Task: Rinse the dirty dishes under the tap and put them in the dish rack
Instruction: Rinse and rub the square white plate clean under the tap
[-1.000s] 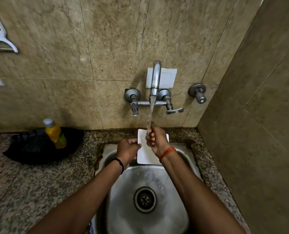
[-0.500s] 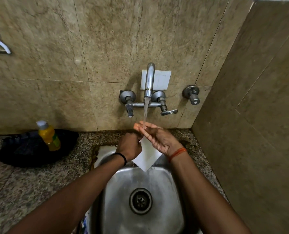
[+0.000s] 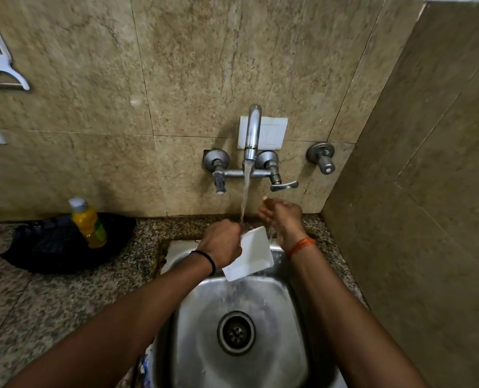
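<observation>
A small white square plate (image 3: 251,254) is tilted over the back of the steel sink (image 3: 204,326). My left hand (image 3: 221,243) grips its left edge. Water runs from the wall tap (image 3: 253,130) onto the plate's top corner and spills off its lower edge into the basin. My right hand (image 3: 281,217) is just right of the stream, above the plate's far corner, with fingers loosely extended and holding nothing. No dish rack is in sight.
A yellow bottle (image 3: 88,224) stands on a black pan-like thing (image 3: 50,247) on the granite counter (image 3: 50,303) left of the sink. A tiled wall (image 3: 415,219) closes in on the right. A white peeler (image 3: 0,68) hangs at the upper left. The tap lever (image 3: 284,186) points right.
My right hand came off the plate and moved right of the stream. My left hand turned the plate from flat under the tap to a tilted hold.
</observation>
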The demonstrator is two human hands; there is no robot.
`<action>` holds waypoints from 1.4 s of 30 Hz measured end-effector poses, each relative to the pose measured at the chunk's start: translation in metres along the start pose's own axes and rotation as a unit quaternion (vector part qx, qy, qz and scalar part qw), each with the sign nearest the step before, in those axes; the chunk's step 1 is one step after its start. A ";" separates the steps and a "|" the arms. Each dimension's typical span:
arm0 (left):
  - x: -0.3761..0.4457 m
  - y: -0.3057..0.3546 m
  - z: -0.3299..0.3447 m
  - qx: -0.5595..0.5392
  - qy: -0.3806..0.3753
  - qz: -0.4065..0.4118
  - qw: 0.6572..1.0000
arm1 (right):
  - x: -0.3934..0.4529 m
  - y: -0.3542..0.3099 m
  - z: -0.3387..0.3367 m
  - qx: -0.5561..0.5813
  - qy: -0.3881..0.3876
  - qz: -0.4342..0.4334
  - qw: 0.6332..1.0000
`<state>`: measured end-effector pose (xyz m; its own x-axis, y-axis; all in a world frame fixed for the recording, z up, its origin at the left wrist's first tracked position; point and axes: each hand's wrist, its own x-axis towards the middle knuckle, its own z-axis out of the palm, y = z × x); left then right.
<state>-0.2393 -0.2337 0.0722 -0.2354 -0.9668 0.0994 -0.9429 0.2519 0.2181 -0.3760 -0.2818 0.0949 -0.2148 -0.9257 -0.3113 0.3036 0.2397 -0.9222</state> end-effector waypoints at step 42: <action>-0.058 -0.071 -0.003 -0.612 0.211 -0.236 0.725 | -0.036 0.046 -0.031 -0.251 -0.247 -0.165 0.921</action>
<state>-0.1581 -0.1950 0.0540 0.3818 -0.9236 -0.0341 0.0815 -0.0031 0.9967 -0.3829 -0.2283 0.0571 0.2680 -0.9629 0.0329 -0.1972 -0.0882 -0.9764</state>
